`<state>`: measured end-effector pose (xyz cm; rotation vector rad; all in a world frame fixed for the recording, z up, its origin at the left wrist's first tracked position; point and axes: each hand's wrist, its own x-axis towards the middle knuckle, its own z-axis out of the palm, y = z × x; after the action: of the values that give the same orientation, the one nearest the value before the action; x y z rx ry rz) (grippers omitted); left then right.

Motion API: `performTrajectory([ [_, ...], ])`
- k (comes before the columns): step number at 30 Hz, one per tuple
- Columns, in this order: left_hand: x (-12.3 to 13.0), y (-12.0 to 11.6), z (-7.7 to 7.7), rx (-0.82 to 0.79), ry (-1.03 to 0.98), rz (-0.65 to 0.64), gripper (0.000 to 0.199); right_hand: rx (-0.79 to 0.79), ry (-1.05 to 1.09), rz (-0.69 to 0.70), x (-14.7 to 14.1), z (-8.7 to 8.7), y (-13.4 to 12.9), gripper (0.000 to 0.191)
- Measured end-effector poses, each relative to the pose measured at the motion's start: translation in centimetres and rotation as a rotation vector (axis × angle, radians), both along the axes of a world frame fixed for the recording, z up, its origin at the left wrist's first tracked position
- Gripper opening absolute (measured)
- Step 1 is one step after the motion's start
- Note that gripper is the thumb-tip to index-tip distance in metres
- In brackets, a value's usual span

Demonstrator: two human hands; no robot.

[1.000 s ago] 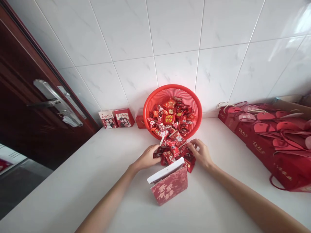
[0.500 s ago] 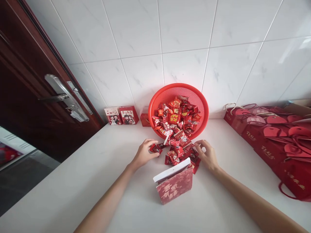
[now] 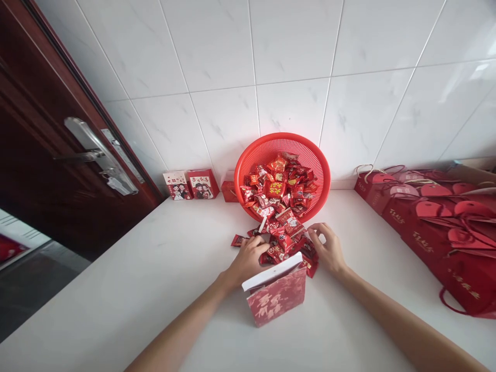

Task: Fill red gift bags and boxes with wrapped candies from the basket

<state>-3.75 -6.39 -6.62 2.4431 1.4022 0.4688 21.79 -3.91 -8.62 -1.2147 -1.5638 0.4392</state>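
Several red-wrapped candies [image 3: 284, 240] lie heaped on the white table, spilling from a tipped red mesh basket [image 3: 325, 165]. My left hand [image 3: 248, 261] reaches into the heap's left side, its curved fingers and thumb apart around candies, its fingertips partly hidden. At the right edge of the heap, my right hand [image 3: 328, 250] has thumb and forefinger bent together in a loop, the tips on a candy wrapper. In front of the heap stands a red paper box [image 3: 277, 299] with gold characters and its white-lined flap raised. One loose candy [image 3: 237, 240] rests just beyond my left hand.
Two small printed boxes [image 3: 203, 185] stand against the tiled wall, and another red box [image 3: 229, 190] is partly behind the basket. Rows of red gift bags [image 3: 422, 243] with cord handles line the right side. A dark wooden door [image 3: 50, 134] stands at left.
My left hand has moved right and slightly nearer me, from the loose candies at the left into the heap beside the box. My right hand stays nearly in place.
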Motion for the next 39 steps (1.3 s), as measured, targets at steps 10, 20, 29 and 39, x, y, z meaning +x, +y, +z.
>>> performTrajectory([
  [10, -0.3, 0.4, -0.4, 0.075, -0.415, 0.125, 0.021, 0.053, -0.021, 0.018, 0.0, -0.3, 0.0, 0.021],
  [20, -0.4, 0.2, 1.1, 0.001, -0.889, 0.328, 0.037, 0.137, -0.048, 0.019, 0.0, -0.2, 0.0, 0.016],
  [29, 0.7, -0.3, 3.9, -0.728, -1.538, 0.216, 0.038, 0.329, -0.090, 0.138, -1.5, 2.2, -1.2, 0.009],
  [39, 1.2, 0.1, 3.9, -0.772, -1.329, 0.237, 0.024, 0.257, -0.404, 0.315, -3.0, 3.6, -0.6, 0.008],
])
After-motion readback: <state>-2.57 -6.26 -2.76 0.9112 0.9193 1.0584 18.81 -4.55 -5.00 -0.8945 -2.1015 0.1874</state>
